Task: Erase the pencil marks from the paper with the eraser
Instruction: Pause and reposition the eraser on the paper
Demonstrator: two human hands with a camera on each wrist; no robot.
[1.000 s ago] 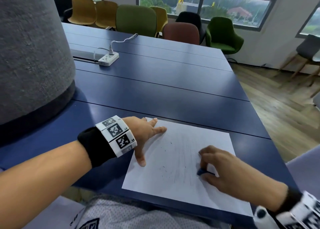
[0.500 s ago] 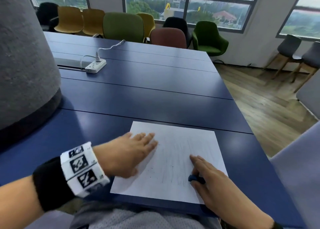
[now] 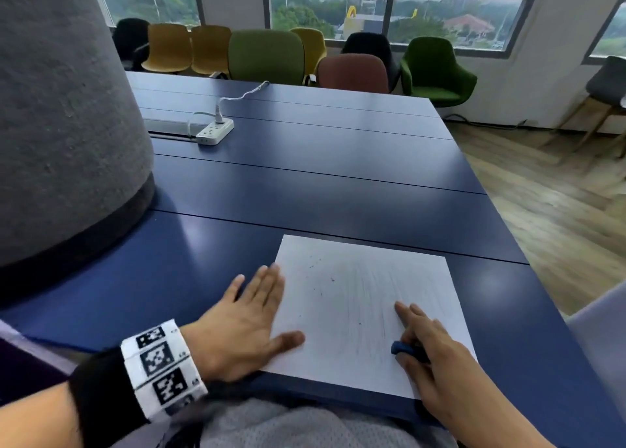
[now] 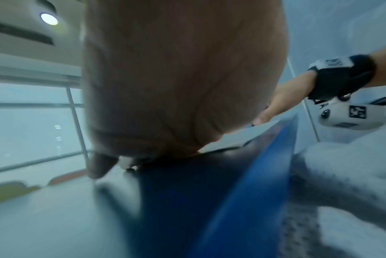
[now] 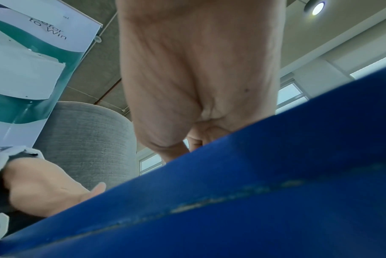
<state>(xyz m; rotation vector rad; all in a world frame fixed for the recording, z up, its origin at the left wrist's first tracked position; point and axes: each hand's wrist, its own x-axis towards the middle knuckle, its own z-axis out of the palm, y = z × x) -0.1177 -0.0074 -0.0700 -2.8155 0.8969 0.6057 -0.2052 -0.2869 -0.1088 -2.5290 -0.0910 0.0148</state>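
Note:
A white sheet of paper (image 3: 342,339) lies on the blue table (image 3: 338,183) near its front edge, with faint pencil strokes (image 3: 369,295) and a few dark specks on it. My left hand (image 3: 250,315) lies flat at the sheet's left edge, fingers straight and together, thumb on the paper. My right hand (image 3: 426,346) rests on the sheet's lower right part and pinches a small blue eraser (image 3: 402,348) between thumb and fingers, the other fingers stretched forward. The wrist views show mostly my palms (image 4: 183,78) (image 5: 198,78); the eraser is hidden in the right wrist view.
A tall grey felt pillar (image 3: 61,125) stands on the table at the left. A white power strip (image 3: 215,132) with its cable lies farther back. Chairs (image 3: 266,56) line the far side under the windows. The table's right edge drops to a wooden floor (image 3: 548,210).
My left hand has slid from the sheet's upper left down and left to its left edge and flattened. My right hand's fingers have straightened, still holding the eraser low on the right.

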